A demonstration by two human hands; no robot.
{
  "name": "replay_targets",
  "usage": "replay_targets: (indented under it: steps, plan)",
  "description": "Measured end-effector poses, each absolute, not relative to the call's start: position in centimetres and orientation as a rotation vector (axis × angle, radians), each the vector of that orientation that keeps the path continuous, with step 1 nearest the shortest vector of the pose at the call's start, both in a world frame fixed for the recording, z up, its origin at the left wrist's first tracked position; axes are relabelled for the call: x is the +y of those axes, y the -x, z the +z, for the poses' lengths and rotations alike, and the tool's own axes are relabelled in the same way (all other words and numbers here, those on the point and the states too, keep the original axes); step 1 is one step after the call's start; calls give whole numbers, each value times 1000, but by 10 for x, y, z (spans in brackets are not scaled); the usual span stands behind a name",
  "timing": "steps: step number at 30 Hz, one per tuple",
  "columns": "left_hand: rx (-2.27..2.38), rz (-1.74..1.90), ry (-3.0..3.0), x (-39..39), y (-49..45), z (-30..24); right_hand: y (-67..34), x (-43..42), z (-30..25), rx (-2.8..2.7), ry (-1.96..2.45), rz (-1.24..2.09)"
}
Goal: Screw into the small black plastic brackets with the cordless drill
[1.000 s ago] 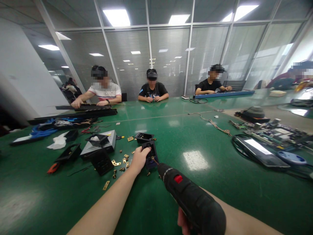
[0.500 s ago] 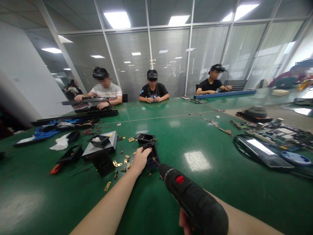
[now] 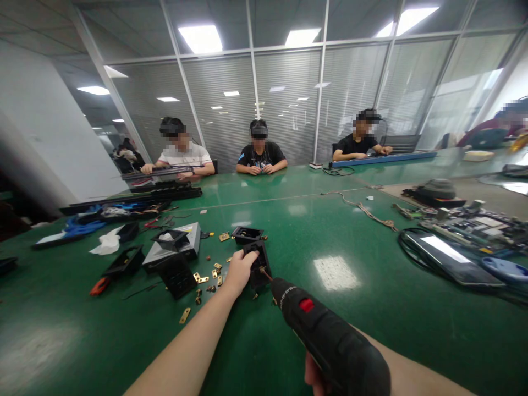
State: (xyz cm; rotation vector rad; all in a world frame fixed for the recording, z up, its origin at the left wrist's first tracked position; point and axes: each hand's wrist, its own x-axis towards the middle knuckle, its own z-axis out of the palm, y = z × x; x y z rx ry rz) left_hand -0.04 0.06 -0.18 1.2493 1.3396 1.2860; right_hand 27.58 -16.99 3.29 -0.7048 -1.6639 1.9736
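My left hand (image 3: 238,271) grips the black housing (image 3: 259,266), which sits on the table (image 3: 371,308) just right of the brass bits (image 3: 208,276). My right hand (image 3: 315,379) wraps the driver (image 3: 330,341), its tip inside the housing.

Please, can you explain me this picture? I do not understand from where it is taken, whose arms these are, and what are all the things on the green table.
The camera sits on a person's head, looking forward and down, so the two bare arms belong to that person. The left hand grips a small black plastic housing standing on the shiny green table. The right hand, mostly hidden, holds a black electric screwdriver with a red switch; its bit points into the housing. Small brass plates lie scattered beside it, with more black plastic parts and a grey box to the left. A dark tablet lies on the right. Other people sit at the far side, working.
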Motion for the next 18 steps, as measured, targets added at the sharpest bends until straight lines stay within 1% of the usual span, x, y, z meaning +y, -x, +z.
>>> replay_targets:
  steps: [6,14,18]
  plan:
    - [1334,1275,-1208,0,0,-1,-277,-174,31,-1652,731,1966]
    - [1374,1293,-1245,-1,1,0,-282,-175,-10,-1581,796,1967]
    - [1381,1309,-1265,-1,1,-1,-282,-174,-12,-1597,844,1971]
